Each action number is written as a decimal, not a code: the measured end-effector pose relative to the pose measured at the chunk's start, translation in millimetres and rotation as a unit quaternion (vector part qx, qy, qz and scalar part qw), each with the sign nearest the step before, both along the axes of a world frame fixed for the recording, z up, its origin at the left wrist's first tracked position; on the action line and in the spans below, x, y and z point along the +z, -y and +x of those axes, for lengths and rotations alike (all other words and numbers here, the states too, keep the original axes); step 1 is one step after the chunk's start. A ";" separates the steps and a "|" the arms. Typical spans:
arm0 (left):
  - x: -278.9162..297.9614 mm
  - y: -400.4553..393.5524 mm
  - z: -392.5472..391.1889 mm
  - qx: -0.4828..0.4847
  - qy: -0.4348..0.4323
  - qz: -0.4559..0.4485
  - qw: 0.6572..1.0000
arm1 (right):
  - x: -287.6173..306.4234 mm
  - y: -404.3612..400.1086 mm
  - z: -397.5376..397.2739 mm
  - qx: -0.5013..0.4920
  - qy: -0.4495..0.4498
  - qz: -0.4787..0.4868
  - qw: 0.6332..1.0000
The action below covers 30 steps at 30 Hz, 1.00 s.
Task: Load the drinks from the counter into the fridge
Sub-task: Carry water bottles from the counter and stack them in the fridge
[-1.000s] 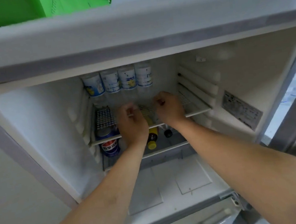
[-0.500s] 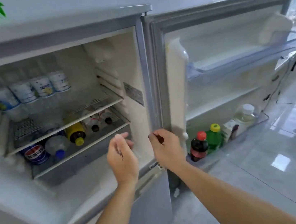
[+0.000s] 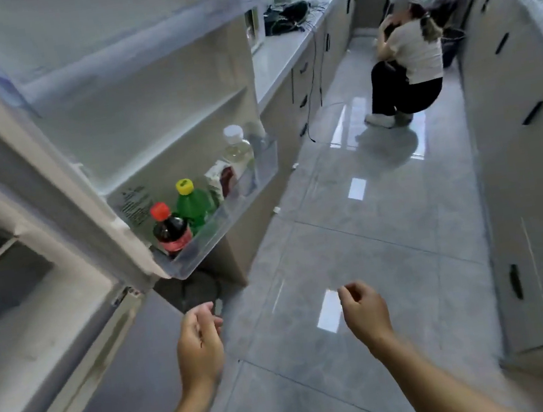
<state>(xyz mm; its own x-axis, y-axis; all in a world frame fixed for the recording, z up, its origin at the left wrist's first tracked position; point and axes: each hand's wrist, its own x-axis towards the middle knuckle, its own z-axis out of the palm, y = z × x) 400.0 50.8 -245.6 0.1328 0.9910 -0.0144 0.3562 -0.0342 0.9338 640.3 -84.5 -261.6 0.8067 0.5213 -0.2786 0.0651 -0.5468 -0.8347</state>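
Grey glossy floor tiles (image 3: 368, 214) fill the middle of the view, with both hands hanging over them and holding nothing. At 7 o'clock the left hand (image 3: 199, 345) has its fingers loosely curled, just below the corner of the open fridge door (image 3: 131, 96). At 5 o'clock the right hand (image 3: 367, 312) is likewise loosely curled and apart from everything.

In the clear bottom door shelf (image 3: 219, 237), toward 9 o'clock of centre, the drinks stand upright in a row: a dark cola bottle (image 3: 171, 232) with a red cap nearest, a green bottle (image 3: 194, 204) with a yellow cap just beside it, then a small carton (image 3: 222, 181), and a clear bottle (image 3: 238, 149) with a white cap at the far end. The door shelves above hold nothing that can be made out.

A pale desk (image 3: 280, 49) runs away toward 12 o'clock, carrying a dark tangle of cables (image 3: 286, 17); whether drinks stand there cannot be told. At 1 o'clock another person (image 3: 409, 59) crouches on the floor in front of the cabinets (image 3: 521, 124).
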 end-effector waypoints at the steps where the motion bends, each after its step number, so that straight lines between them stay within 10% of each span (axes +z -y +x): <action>1: -16.7 0.5 -1.7 -0.026 -0.025 -0.039 0.999 | -12.7 15.8 6.6 -0.021 -0.013 -0.022 0.999; 14: -130.3 0.2 -30.7 -0.204 -0.308 -0.378 0.849 | -75.4 192.4 -15.7 -0.257 -0.228 -0.212 0.915; 30: -121.4 -48.4 238.9 -0.233 -0.304 -0.352 0.854 | -103.5 245.2 126.8 -0.310 -0.334 -0.254 0.853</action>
